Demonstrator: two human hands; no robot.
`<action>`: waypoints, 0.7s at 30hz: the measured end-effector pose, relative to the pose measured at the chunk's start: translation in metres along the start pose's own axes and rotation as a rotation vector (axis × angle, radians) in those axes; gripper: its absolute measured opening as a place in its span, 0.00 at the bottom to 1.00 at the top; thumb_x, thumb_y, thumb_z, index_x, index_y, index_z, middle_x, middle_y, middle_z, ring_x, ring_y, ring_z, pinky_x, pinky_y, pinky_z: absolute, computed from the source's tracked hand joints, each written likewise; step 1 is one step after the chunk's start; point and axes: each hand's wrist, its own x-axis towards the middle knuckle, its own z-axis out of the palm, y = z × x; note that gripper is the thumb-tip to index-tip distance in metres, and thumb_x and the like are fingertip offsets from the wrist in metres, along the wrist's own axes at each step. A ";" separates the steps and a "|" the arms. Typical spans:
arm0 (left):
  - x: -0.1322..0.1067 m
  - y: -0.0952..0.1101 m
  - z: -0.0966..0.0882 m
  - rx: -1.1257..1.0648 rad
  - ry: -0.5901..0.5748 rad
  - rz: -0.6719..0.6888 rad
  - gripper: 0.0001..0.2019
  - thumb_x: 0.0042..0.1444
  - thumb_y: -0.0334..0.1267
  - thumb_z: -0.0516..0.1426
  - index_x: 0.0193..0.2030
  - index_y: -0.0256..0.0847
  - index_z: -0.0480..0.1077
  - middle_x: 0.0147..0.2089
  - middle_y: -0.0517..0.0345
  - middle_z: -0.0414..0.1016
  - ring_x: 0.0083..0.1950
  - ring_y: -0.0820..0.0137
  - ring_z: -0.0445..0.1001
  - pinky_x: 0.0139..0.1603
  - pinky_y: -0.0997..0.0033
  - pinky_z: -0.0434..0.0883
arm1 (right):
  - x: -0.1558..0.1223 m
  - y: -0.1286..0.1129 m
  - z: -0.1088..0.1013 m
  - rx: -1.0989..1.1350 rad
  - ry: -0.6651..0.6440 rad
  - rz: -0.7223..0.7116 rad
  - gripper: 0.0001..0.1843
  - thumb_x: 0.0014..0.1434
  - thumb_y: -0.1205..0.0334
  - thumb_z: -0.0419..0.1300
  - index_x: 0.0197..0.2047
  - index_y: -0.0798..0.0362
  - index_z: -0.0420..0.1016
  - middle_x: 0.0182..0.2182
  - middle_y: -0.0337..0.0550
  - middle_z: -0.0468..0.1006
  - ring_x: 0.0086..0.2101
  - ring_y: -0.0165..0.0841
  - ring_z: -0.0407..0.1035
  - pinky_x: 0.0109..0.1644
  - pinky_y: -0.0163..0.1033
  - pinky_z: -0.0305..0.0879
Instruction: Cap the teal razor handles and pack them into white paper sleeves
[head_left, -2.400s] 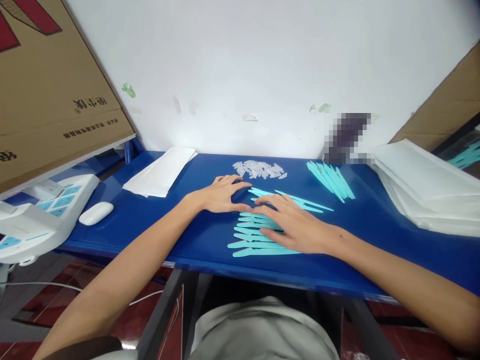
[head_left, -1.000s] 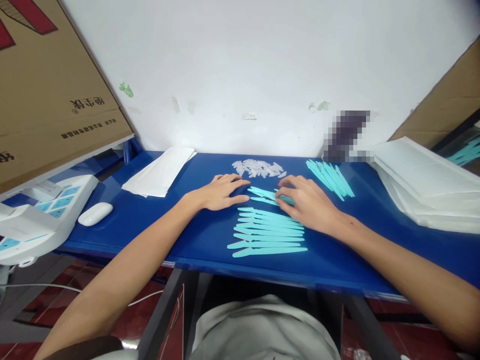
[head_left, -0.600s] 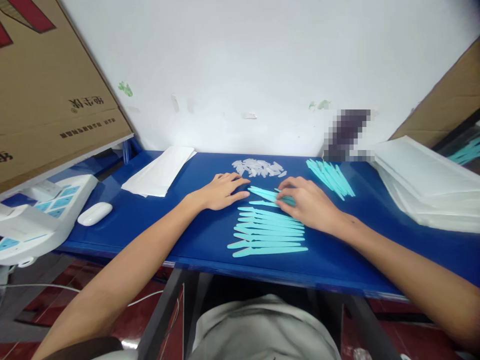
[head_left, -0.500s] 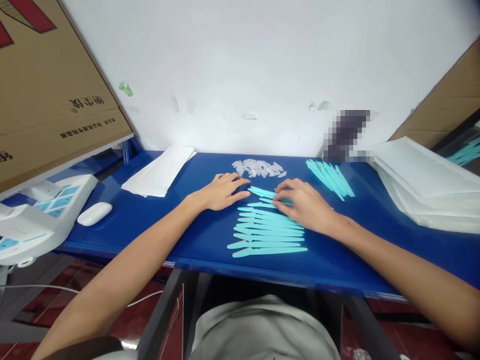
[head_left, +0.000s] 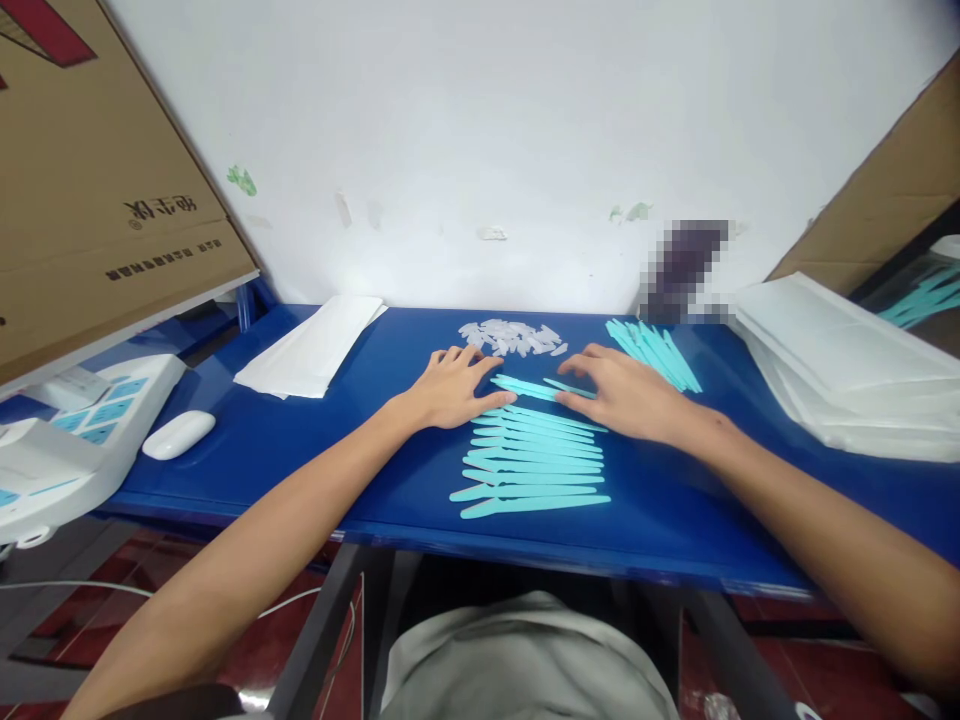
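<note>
A row of slim turquoise sticks, which look like eyebrow razors (head_left: 540, 465), lies on the blue table, stacked one above another. At the row's upper left is my left hand (head_left: 454, 385), palm down, fingers spread, its thumb by the ends of the top razors. My right hand (head_left: 622, 390) hovers over the right ends of the upper razors, thumb and forefinger apart. One loose razor (head_left: 562, 385) lies between those fingertips; whether they touch it I cannot tell. Just beyond my left hand sits a heap of small translucent white pieces (head_left: 514, 337).
More turquoise razors (head_left: 656, 352) lie piled behind my right hand. White paper sheets (head_left: 315, 345), a white mouse-shaped object (head_left: 180, 435) and a white compartment tray (head_left: 142, 400) are leftward. Stacked white bags (head_left: 855, 370) stand right; a carton (head_left: 112, 170) rises at left.
My right hand has opened its thumb and forefinger from a pinch over the upper razors and shifted slightly. My left thumb has come nearer the razors' left ends. The view has moved a little.
</note>
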 end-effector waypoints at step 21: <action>0.007 -0.005 0.007 -0.075 0.129 -0.031 0.24 0.71 0.50 0.45 0.68 0.47 0.66 0.62 0.46 0.67 0.63 0.52 0.63 0.65 0.43 0.58 | 0.027 -0.018 0.009 0.060 -0.150 -0.214 0.22 0.69 0.57 0.53 0.60 0.60 0.74 0.49 0.58 0.73 0.50 0.45 0.70 0.56 0.48 0.67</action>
